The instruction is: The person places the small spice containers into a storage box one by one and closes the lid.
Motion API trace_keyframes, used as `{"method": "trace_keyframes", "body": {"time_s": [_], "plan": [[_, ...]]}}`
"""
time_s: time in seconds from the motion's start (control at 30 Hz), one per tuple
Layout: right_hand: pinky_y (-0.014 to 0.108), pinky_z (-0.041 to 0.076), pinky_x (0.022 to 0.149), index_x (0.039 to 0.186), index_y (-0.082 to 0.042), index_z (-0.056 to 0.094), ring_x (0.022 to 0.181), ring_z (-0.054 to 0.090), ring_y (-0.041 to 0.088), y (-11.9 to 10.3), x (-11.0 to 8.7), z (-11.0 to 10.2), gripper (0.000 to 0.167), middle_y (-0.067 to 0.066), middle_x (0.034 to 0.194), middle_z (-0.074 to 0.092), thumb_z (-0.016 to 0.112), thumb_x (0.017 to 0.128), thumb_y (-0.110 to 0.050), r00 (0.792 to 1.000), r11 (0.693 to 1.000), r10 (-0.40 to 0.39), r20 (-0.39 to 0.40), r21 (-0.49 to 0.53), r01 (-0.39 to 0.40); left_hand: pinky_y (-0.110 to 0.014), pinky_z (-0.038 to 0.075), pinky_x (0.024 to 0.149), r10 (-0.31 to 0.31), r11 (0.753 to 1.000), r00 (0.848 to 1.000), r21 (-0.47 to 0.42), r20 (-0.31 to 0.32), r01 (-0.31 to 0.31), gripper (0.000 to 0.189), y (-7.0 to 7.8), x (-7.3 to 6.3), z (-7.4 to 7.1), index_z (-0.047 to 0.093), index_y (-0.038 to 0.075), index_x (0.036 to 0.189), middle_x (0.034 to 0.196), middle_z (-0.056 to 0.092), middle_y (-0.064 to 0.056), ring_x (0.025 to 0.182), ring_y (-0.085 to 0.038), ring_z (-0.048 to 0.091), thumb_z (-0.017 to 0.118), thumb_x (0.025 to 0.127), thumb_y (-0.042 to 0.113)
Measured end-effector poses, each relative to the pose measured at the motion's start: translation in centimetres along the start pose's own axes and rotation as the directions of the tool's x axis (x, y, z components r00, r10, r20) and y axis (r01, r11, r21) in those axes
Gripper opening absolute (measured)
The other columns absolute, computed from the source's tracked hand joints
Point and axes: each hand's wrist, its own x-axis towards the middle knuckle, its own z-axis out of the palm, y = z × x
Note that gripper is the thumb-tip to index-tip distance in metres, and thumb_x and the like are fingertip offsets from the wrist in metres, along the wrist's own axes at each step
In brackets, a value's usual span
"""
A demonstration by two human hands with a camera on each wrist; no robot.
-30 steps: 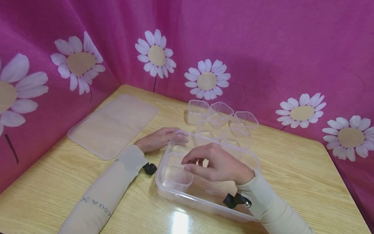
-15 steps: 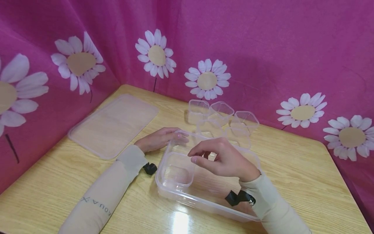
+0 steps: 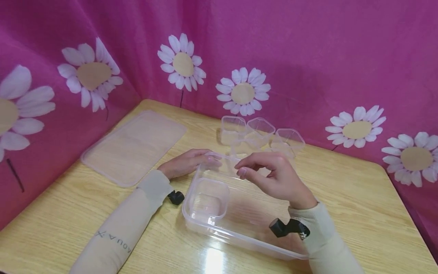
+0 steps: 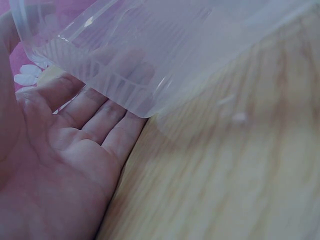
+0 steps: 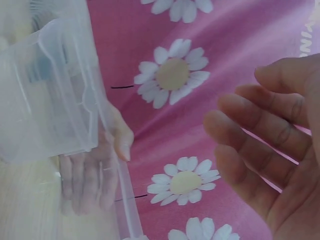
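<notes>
A large clear plastic container stands on the wooden table. One small clear cup sits inside it, in the near left corner. My left hand lies against the container's far left corner, its straight fingers touching the outside of the wall; the left wrist view shows the open palm and fingers partly behind the clear plastic. Over the container's far side hovers my right hand, fingers loosely bent. In the right wrist view nothing lies between the fingers, and the hand is apart from the cup.
Several small clear cups stand together behind the container, some partly covered by my right hand. To the left lies a flat translucent lid. A pink curtain with daisies borders the table's back and left.
My right hand has risen from the small cup and moved right and toward the back. The cup stays in its corner. My left hand has kept its place.
</notes>
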Motion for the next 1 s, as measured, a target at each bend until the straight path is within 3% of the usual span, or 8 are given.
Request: {"method": "trace_keyframes", "body": {"time_s": [0.13, 0.3, 0.5, 0.8, 1.0], "plan": [[0.018, 0.059, 0.067, 0.100, -0.009, 0.078, 0.073, 0.070, 0.001, 0.2, 0.1, -0.6, 0.024, 0.000, 0.082, 0.077, 0.074, 0.084, 0.009, 0.999, 1.000, -0.021, -0.029, 0.005, 0.022, -0.052, 0.039, 0.124, -0.001, 1.000, 1.000, 0.018, -0.015, 0.002, 0.043, 0.0, 0.0, 0.0, 0.058, 0.005, 0.145, 0.151, 0.059, -0.012, 0.142, -0.029, 0.054, 0.046, 0.110, 0.028], [0.018, 0.059, 0.065, 0.100, -0.008, 0.078, 0.076, 0.071, 0.001, 0.3, 0.0, -1.6, 0.024, 0.001, 0.083, 0.078, 0.073, 0.085, 0.010, 0.999, 1.000, 0.010, -0.051, 0.006, -0.010, -0.051, 0.038, 0.124, -0.009, 0.994, 0.999, 0.111, -0.053, 0.014, 0.039, 0.1, 0.1, -0.1, 0.065, 0.013, 0.140, 0.146, 0.063, -0.002, 0.142, -0.022, 0.052, 0.047, 0.110, 0.031], [0.020, 0.060, 0.066, 0.102, -0.007, 0.078, 0.075, 0.071, 0.003, 0.8, -0.3, -2.6, 0.021, 0.005, 0.087, 0.077, 0.073, 0.088, 0.007, 0.993, 0.996, 0.089, -0.072, -0.022, -0.091, -0.052, 0.039, 0.124, -0.004, 0.998, 0.999, 0.056, -0.040, 0.006, 0.042, 0.1, 0.0, -0.1, 0.061, 0.009, 0.143, 0.148, 0.062, -0.005, 0.141, -0.025, 0.055, 0.045, 0.110, 0.030], [0.013, 0.057, 0.069, 0.103, -0.012, 0.079, 0.077, 0.068, -0.003, 2.3, -1.3, -4.4, 0.015, -0.001, 0.089, 0.078, 0.075, 0.091, -0.003, 0.978, 0.962, 0.162, -0.129, -0.201, -0.186, -0.052, 0.039, 0.124, -0.015, 1.000, 1.000, 0.014, -0.019, 0.015, 0.044, 0.0, 0.3, 0.1, 0.059, 0.007, 0.144, 0.151, 0.059, -0.009, 0.141, -0.025, 0.055, 0.045, 0.110, 0.032], [0.008, 0.054, 0.077, 0.102, -0.015, 0.080, 0.081, 0.066, -0.008, 2.8, -1.8, -5.7, 0.017, -0.002, 0.094, 0.079, 0.075, 0.091, -0.003, 0.967, 0.926, 0.193, -0.164, -0.296, -0.235, -0.053, 0.035, 0.126, -0.017, 0.999, 1.000, 0.049, -0.023, 0.018, 0.043, -0.1, 0.3, 0.0, 0.061, 0.010, 0.144, 0.152, 0.058, -0.006, 0.144, -0.025, 0.052, 0.045, 0.110, 0.032]]}}
